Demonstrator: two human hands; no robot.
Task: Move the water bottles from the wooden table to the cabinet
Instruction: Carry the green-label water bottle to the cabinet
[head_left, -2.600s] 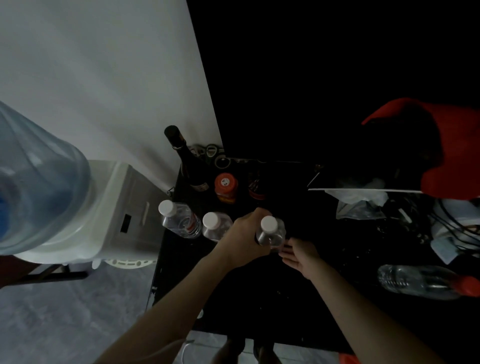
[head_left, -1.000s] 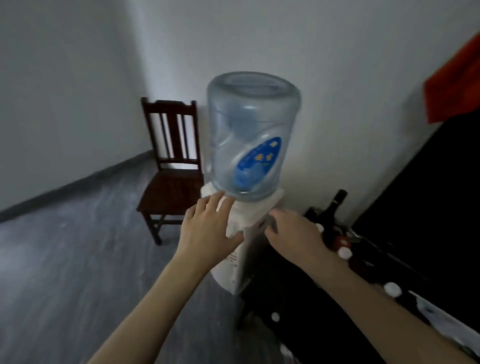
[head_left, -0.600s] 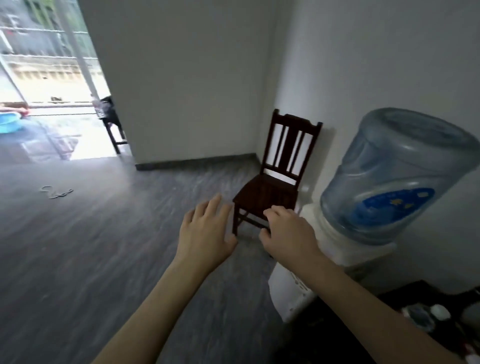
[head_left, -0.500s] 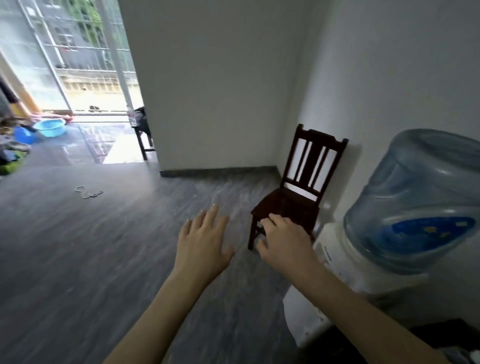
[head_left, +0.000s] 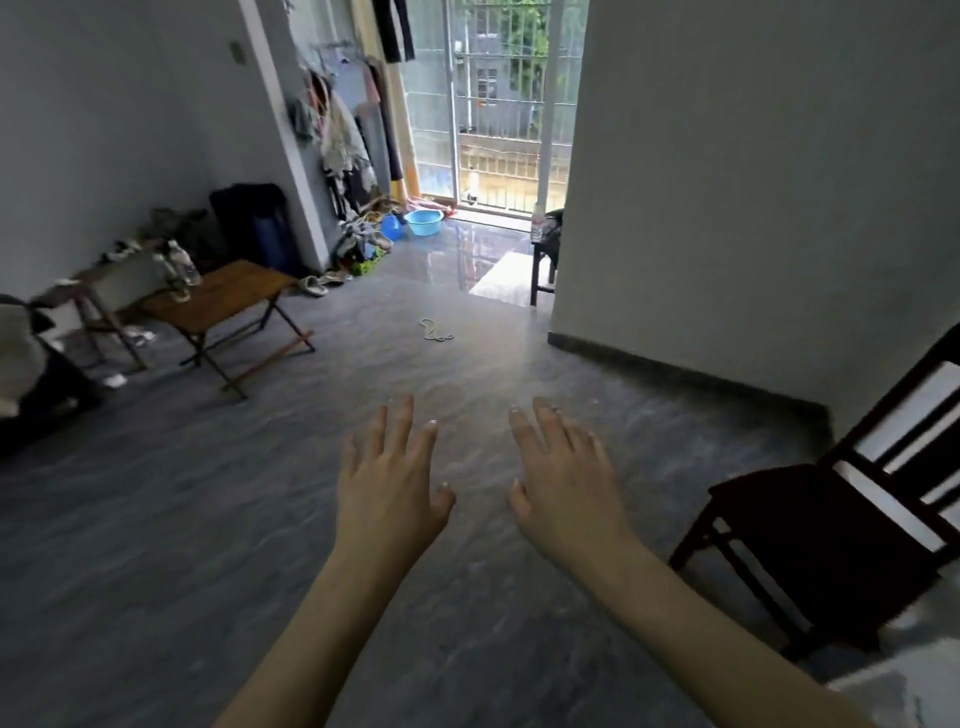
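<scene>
Grey floor (head_left: 156, 545) bare ahead, left hand (head_left: 389, 483), right hand (head_left: 563, 480), grips spread, empty

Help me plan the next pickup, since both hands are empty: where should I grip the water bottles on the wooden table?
Probably around the body just below the cap, coming from the open floor side. The water bottles stand upright near the wooden table rear corner, clutter behind them. They are small and blurred here, so finer detail is unclear.
</scene>
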